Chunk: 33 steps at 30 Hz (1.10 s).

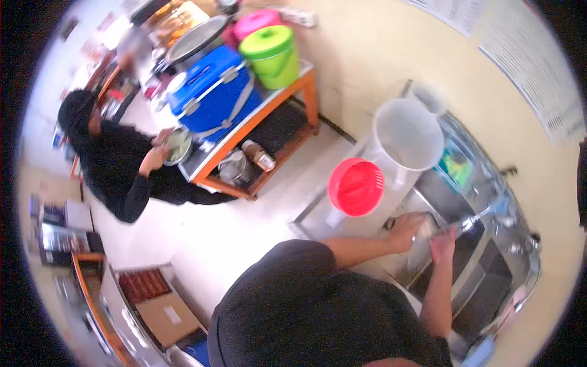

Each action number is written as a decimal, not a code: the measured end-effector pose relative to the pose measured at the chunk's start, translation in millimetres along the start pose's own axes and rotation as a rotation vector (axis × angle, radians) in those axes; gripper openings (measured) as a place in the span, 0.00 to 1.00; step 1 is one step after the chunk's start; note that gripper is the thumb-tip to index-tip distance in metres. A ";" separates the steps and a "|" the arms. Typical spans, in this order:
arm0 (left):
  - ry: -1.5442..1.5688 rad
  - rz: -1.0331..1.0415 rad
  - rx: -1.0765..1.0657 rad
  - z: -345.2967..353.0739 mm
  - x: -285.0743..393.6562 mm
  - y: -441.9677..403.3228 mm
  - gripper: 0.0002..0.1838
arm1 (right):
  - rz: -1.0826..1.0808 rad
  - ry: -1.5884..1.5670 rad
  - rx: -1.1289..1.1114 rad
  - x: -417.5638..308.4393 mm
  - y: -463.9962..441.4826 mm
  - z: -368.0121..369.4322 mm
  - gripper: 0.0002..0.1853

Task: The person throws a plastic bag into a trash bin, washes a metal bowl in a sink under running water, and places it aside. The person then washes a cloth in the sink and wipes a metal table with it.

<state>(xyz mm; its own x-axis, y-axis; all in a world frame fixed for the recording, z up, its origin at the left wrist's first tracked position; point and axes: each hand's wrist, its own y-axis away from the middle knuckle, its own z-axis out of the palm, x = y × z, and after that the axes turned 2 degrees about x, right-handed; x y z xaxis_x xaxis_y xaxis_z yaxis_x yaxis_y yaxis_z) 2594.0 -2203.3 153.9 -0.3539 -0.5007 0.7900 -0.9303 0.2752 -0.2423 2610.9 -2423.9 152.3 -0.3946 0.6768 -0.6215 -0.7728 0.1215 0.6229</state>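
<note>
Over the steel sink (449,257), my left hand (409,232) is closed around a small pale, shiny thing that is too blurred to name. My right hand (443,246) is close beside it, its fingers bent at the end of a metal spray tap (474,221). What the right fingers hold is not clear. A red strainer basket (356,186) stands on the drainboard left of my hands. Behind it is a large translucent white bucket (408,134), with a teal container (455,162) to its right.
At left, a co-worker in black (116,153) holds a bowl (178,147) beside an orange-framed table (227,156). A blue cooler (214,92) and a lime-green bucket (271,56) stand on it. A cardboard box (168,318) lies at the lower left.
</note>
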 end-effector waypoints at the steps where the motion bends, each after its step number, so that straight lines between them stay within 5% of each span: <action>1: -0.008 -0.018 0.039 -7.4 -5.1 1.3 0.42 | -0.079 0.029 -0.098 2.7 -17.7 -20.2 0.29; 3: -0.091 0.332 -0.102 2.3 -16.2 8.2 0.52 | -0.044 0.050 -0.092 10.4 -25.3 -52.2 0.26; 4: -0.126 0.401 -0.238 -3.6 -15.2 4.0 0.48 | -0.021 0.046 -0.061 11.4 -23.6 -64.5 0.24; 7: 0.097 0.439 -0.288 -18.9 -9.3 13.0 0.43 | -0.084 -0.030 -0.057 12.2 10.1 -81.3 0.22; 9: -0.013 0.393 -0.146 44.8 -36.3 20.2 0.44 | -0.170 0.001 -0.117 15.8 32.3 -95.3 0.24; 11: 0.455 -0.281 0.113 99.8 -54.9 17.9 0.36 | -0.153 -0.020 -0.079 17.0 52.4 -119.1 0.24; 12: 0.459 -0.282 0.114 116.9 -71.3 12.9 0.36 | -0.168 0.057 -0.038 19.4 66.4 -119.8 0.26; 14: 0.776 -0.542 -0.242 137.6 -94.8 4.5 0.38 | -0.208 0.078 -0.069 20.1 105.8 -89.2 0.24; 16: 0.839 -0.621 -0.277 116.5 -75.8 1.1 0.39 | -0.248 0.090 -0.102 16.0 124.6 -77.9 0.22; 18: 0.963 -0.830 -0.332 98.9 -54.5 -6.8 0.39 | -0.379 0.451 -0.190 11.9 131.4 -83.3 0.19; 21: 1.470 -0.844 -0.646 117.3 -48.0 -18.8 0.41 | -0.577 0.891 -0.094 2.3 123.9 -135.5 0.13; 23: 1.276 -0.912 -0.717 76.4 -29.4 -20.8 0.41 | -0.531 0.961 -0.151 -5.5 132.4 -137.4 0.09; 24: 1.078 -0.970 -0.780 56.9 -22.2 -18.7 0.41 | -0.706 1.116 -0.149 -3.2 136.9 -126.2 0.08; 25: 1.079 -0.970 -0.781 54.5 -24.5 -14.2 0.41 | -0.886 1.269 -0.145 -2.3 139.6 -118.7 0.08; 28: 1.171 -0.953 -1.023 64.1 -45.0 -4.7 0.33 | -0.985 1.519 -0.220 -6.6 136.4 -127.5 0.11; 31: 1.228 -0.900 -0.961 78.3 -56.5 3.0 0.33 | -0.829 1.599 -0.194 -2.5 134.6 -112.2 0.20; 32: 0.919 -0.912 -0.684 64.1 -45.9 5.5 0.36 | -0.823 1.601 -0.187 -0.6 129.4 -108.6 0.20; 33: 0.609 -0.895 -0.418 53.7 -40.3 5.9 0.41 | -0.716 1.253 -0.142 2.9 120.1 -104.2 0.25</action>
<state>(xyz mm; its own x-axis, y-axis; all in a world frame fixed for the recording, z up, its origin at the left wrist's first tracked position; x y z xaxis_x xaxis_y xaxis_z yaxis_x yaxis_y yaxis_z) 2597.6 -2225.6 90.4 0.6248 -0.2073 0.7528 -0.6802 0.3289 0.6551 2465.2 -2483.0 175.7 -0.0193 -0.5732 -0.8192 -0.9995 0.0326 0.0008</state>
